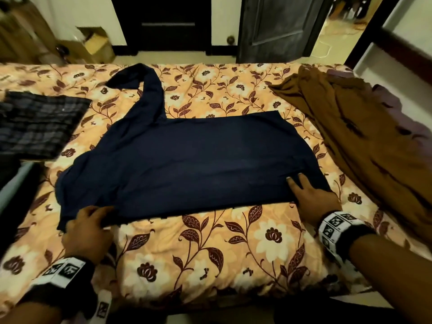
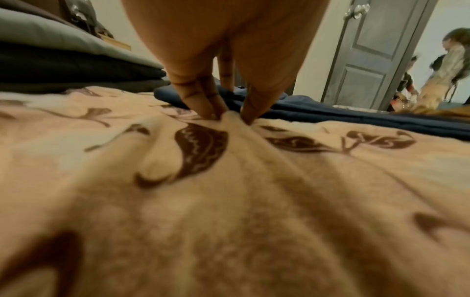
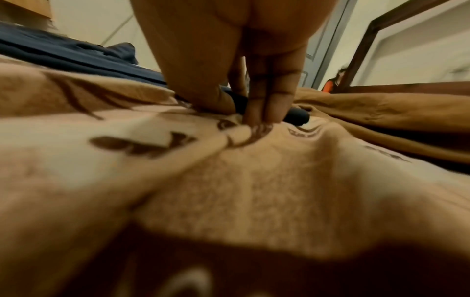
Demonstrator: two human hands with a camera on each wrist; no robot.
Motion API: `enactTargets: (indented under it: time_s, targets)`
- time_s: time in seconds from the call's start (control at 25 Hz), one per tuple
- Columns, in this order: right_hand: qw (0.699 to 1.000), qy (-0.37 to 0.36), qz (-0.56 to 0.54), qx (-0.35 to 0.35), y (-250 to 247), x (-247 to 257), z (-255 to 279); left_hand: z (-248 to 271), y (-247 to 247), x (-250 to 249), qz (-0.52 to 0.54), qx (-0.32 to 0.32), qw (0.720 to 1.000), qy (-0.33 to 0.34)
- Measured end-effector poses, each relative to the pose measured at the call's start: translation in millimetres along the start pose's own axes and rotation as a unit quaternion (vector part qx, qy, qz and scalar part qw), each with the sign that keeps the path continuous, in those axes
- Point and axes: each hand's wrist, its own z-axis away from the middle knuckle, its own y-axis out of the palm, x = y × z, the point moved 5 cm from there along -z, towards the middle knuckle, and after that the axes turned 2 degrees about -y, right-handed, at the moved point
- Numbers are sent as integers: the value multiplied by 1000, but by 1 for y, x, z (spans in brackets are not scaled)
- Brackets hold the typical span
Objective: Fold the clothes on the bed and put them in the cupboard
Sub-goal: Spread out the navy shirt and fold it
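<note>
A navy long-sleeved garment [image 1: 198, 155] lies flat across the floral bedspread [image 1: 210, 253], one sleeve stretching away toward the far edge. My left hand [image 1: 91, 220] pinches its near-left corner, thumb over the hem. In the left wrist view the left hand [image 2: 230, 118] has its fingertips down on the bedspread, with the navy cloth [image 2: 330, 118] just beyond. My right hand [image 1: 304, 192] holds the near-right corner, two fingers lying on top. The right wrist view shows the right hand [image 3: 239, 114] with the navy edge [image 3: 297, 118] behind thumb and fingers.
A brown garment [image 1: 362, 136] lies crumpled on the bed's right side. A folded plaid garment [image 1: 39, 125] sits at the left. Beyond the bed are a grey door [image 1: 275, 26] and a cardboard box [image 1: 98, 45]. People stand in the doorway [image 2: 447, 70].
</note>
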Motion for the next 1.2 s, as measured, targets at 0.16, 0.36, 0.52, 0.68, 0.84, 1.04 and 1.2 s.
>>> enactTargets:
  time_s: [0.16, 0.36, 0.52, 0.68, 0.84, 1.04, 1.2]
  targets:
    - [996, 48, -70, 16, 6, -14, -15, -11, 6, 27, 30, 29, 998, 53]
    - [989, 51, -138, 20, 13, -30, -24, -18, -21, 24, 84, -59, 993, 53]
    - [992, 38, -118, 18, 18, -37, -23, -16, -22, 25, 44, -5, 996, 74]
    - [992, 35, -119, 18, -5, -38, -24, -23, -37, 12, -62, 36, 995, 73]
    - [996, 33, -77, 8, -57, -54, -3, -21, -78, 1, -162, 86, 980, 73]
    - [996, 22, -81, 13, -74, -59, 55, 25, -122, -1, -186, 77, 975, 97]
    - [994, 44, -15, 96, -24, -70, 101, 91, -97, 3, -220, 107, 963, 110]
